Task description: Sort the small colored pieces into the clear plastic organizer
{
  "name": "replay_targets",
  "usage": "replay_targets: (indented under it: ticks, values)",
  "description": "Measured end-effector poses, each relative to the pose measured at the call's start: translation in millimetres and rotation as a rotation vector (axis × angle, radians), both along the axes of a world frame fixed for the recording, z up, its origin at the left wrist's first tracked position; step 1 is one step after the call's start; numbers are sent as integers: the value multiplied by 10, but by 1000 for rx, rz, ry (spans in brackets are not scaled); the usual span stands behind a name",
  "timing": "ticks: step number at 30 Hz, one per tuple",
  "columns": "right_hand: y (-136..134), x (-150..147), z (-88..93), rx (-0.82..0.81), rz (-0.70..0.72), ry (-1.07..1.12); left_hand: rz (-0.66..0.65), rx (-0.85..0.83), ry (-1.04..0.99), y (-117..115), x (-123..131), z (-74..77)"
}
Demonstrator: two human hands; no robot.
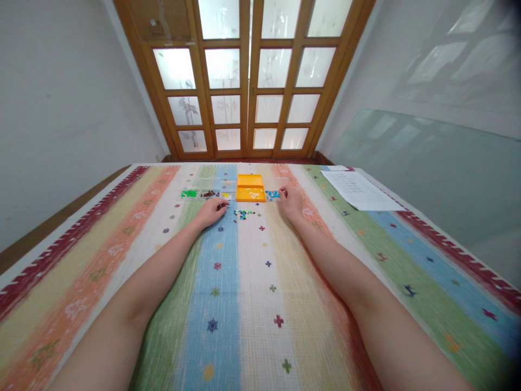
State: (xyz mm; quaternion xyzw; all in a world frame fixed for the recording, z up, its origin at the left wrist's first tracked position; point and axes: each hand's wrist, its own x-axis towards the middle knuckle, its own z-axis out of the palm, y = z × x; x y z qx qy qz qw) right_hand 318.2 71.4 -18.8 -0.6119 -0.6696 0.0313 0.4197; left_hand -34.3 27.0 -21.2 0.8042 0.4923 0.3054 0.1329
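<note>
My left hand rests low over the cloth with its fingers curled together; anything between the fingertips is too small to make out. Just beyond it are clear boxes of green pieces, dark brown pieces and yellow pieces. At the edge of a clear box with blue pieces, my right hand has thumb and fingertips pinched; what they hold, if anything, is hidden. Between the hands stands an open orange case with white pieces inside. A small pile of mixed-colour pieces lies in front of it.
A striped tablecloth covers the table. Printed paper sheets lie at the far right. Beyond the table's back edge are wooden doors with glass panes. A glass sheet leans at the right wall.
</note>
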Motion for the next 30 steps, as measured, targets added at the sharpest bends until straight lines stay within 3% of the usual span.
replay_targets:
  ticks: [8,20,25,30]
  values:
    - [-79,-177,-21,38,144,-72,-182,-6,124,-120,132,114]
    - [-195,-302,19,54,409,-190,-378,-167,3,-250,219,298]
    - [-367,-461,87,6,679,-256,-392,-169,-22,-227,241,261]
    - [-508,-610,109,-6,804,-355,-331,-174,-49,-178,221,154]
